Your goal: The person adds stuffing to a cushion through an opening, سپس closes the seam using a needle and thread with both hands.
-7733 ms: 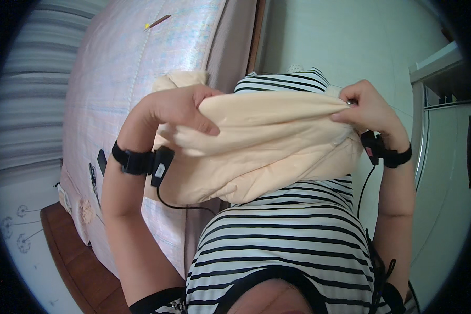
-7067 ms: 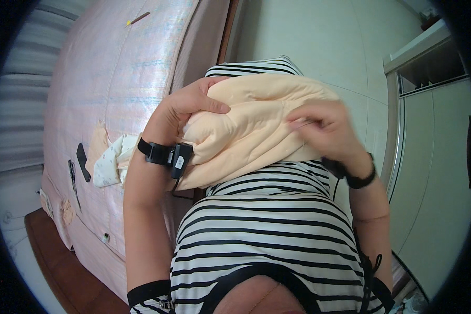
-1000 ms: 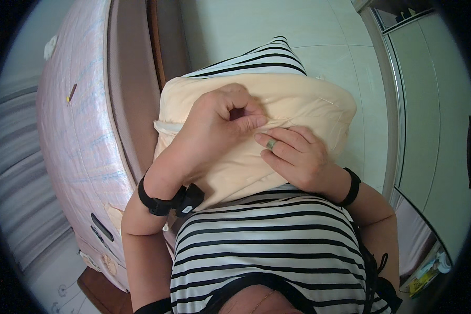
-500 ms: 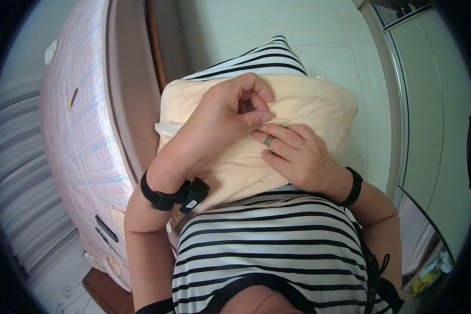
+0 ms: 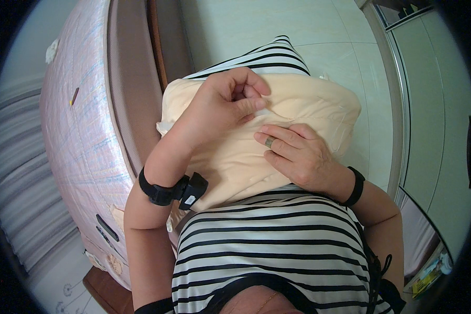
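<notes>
A cream-coloured cloth cushion or pillow [image 5: 225,157] lies across my lap, with a puckered seam line running over its upper face. My left hand [image 5: 230,97] is raised slightly above the cloth. Its thumb and index finger are pinched together, and whatever they hold is too small to make out. Below and to the right, my right hand [image 5: 298,154] rests on the cushion beside the seam. Its fingers lie stretched out on the cloth, and one wears a wide ring. The underside of the cushion is hidden.
To the left stands a bed with a shiny pink-and-blue cover [image 5: 78,125]. On it lie a dark phone-like object [image 5: 107,228] and a small brown-and-yellow stick-shaped item [image 5: 74,97]. Pale floor tiles [image 5: 329,26] stretch ahead. A sliding-door wardrobe [image 5: 429,94] is on the right.
My left hand has lifted a little up and left, away from the seam and my right fingertips, still pinched. My right hand has barely moved.
</notes>
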`<action>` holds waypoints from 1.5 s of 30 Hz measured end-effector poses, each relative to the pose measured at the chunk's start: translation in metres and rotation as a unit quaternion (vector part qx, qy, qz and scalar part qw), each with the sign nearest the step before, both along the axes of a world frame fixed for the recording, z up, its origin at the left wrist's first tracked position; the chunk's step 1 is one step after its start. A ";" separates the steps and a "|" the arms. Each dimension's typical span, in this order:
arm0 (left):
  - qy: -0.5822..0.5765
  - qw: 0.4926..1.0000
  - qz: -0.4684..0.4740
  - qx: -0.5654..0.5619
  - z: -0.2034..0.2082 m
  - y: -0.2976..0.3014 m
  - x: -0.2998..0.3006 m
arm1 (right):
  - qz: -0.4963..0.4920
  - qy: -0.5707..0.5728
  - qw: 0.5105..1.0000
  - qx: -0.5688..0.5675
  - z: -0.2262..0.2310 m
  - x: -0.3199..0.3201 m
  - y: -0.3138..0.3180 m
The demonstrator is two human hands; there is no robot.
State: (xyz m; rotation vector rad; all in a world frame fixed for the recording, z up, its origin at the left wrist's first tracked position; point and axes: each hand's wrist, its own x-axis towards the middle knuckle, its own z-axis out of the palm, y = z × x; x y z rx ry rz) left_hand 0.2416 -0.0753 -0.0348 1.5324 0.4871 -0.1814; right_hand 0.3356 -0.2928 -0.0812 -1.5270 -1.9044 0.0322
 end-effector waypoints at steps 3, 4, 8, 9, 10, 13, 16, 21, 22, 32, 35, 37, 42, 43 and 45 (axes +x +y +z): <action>-0.018 0.982 -0.083 0.169 0.003 -0.004 0.003 | -0.005 0.004 1.000 -0.004 0.000 0.000 0.000; -0.041 0.972 -0.107 0.208 0.002 -0.003 0.002 | -0.004 0.005 1.000 -0.005 0.001 0.000 0.000; -0.074 0.920 -0.187 0.337 0.011 -0.003 0.006 | -0.003 0.001 1.000 -0.010 0.001 0.000 0.001; -0.073 0.923 -0.184 0.331 0.012 -0.004 0.007 | -0.003 0.001 1.000 -0.011 0.001 0.000 0.001; -0.071 0.926 -0.180 0.325 0.014 -0.006 0.007 | -0.003 0.001 1.000 -0.011 0.001 0.000 0.000; -0.069 0.925 -0.179 0.329 0.018 -0.010 0.009 | -0.001 0.004 1.000 -0.014 -0.001 0.000 -0.001; -0.068 0.941 -0.145 0.299 0.014 -0.014 0.009 | 0.001 0.005 1.000 -0.024 0.000 0.000 0.000; -0.062 0.994 0.020 0.093 -0.006 -0.009 0.006 | 0.001 0.025 0.999 -0.041 0.000 0.001 0.000; -0.022 0.998 0.050 0.029 -0.001 -0.006 0.007 | 0.000 0.025 0.999 -0.039 -0.001 0.001 0.000; -0.016 0.979 0.151 -0.140 -0.001 -0.001 0.008 | 0.008 0.053 0.997 -0.047 -0.002 0.003 0.001; -0.006 0.978 0.166 -0.124 0.000 0.005 0.003 | 0.006 0.062 0.997 -0.047 0.000 0.003 0.002; -0.026 0.997 0.068 -0.004 0.001 0.008 -0.003 | 0.001 0.072 0.997 -0.039 0.003 0.002 0.004; -0.078 0.945 -0.091 0.304 0.012 0.013 -0.016 | 0.009 0.052 0.997 -0.060 0.003 0.002 0.004; -0.081 0.937 -0.104 0.325 0.015 0.014 -0.016 | 0.012 0.047 0.997 -0.065 0.004 0.001 0.003; -0.085 0.917 -0.132 0.366 0.017 0.018 -0.017 | 0.015 0.051 0.995 -0.084 0.010 0.001 0.003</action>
